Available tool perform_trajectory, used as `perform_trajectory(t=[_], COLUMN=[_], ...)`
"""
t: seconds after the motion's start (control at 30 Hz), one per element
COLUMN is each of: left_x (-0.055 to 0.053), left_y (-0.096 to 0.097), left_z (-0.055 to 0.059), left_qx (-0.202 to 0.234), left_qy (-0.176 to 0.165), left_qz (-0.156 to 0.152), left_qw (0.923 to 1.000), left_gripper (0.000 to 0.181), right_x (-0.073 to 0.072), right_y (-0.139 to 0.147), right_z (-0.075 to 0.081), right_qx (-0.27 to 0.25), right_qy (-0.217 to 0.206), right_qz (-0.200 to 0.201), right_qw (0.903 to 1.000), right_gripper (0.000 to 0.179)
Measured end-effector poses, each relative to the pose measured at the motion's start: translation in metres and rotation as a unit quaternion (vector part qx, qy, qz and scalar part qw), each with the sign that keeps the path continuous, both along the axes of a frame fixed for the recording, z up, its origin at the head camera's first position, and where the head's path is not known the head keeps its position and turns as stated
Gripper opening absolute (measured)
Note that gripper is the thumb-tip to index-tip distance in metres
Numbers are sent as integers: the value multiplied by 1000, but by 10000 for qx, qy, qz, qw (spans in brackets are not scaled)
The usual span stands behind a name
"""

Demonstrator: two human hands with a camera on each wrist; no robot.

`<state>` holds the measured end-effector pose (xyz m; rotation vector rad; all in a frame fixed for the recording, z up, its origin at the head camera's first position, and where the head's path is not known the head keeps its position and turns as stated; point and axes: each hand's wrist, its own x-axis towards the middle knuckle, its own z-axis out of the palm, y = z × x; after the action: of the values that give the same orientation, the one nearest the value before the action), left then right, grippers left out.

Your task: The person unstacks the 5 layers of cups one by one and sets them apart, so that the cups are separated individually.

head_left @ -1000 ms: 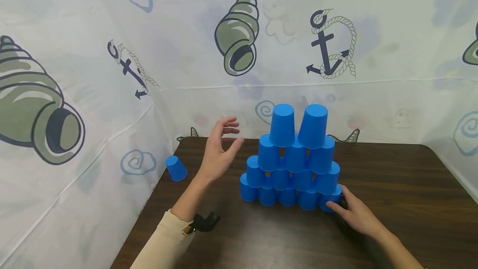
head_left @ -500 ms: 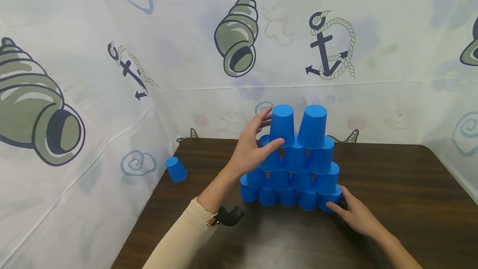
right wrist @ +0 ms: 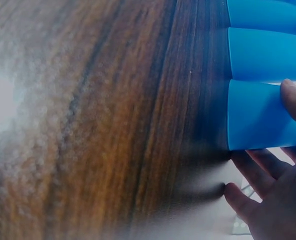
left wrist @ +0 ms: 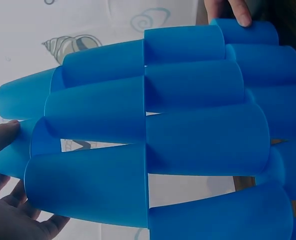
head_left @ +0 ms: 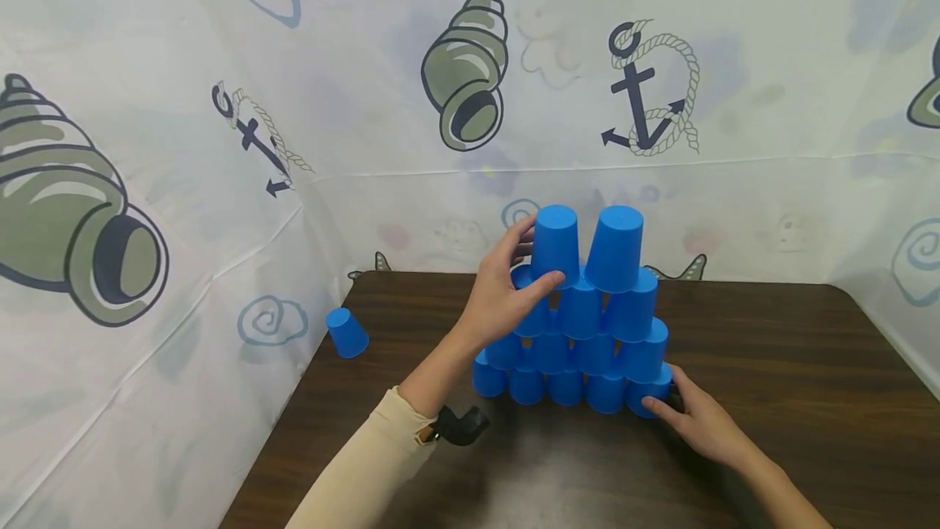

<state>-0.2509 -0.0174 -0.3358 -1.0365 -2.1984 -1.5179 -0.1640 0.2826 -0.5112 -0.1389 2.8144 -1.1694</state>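
Observation:
Blue plastic cups stand upside down in a four-level pyramid on the dark wooden table. My left hand holds the left cup of the top level, thumb on its near side low down and fingers behind it. In the left wrist view, the left hand has its thumb on that cup. At the base, my right hand holds the rightmost bottom cup between thumb and fingers. The right wrist view shows the right thumb on this cup and fingertips near the table.
Apart from the pyramid, a single blue cup stands upside down near the table's left edge. A second top-level cup sits right beside the one in my left hand. A patterned cloth hangs behind and left of the table.
My left hand has moved right and up from open air beside the pyramid and taken hold of the top left cup. My right hand has stayed at the bottom right cup.

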Motion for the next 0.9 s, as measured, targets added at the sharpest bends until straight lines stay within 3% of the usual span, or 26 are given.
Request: perform_trajectory(t=[0.53, 0.73, 0.9], left_x=[3, 2, 3], left_y=[-4, -24, -54], left_z=[0, 1, -5], left_qx=[291, 622, 969], left_qy=[-10, 108, 50], left_qz=[69, 153, 532], left_qw=[9996, 9979, 9939], left_gripper=[66, 64, 66], right_x=[1, 1, 1], right_y=[0, 0, 0], right_z=[-1, -1, -2], right_qx=[53, 58, 88], right_qy=[-124, -107, -72], right_qz=[-38, -47, -66], right_qw=[9999, 9999, 9999], right_gripper=[81, 81, 81])
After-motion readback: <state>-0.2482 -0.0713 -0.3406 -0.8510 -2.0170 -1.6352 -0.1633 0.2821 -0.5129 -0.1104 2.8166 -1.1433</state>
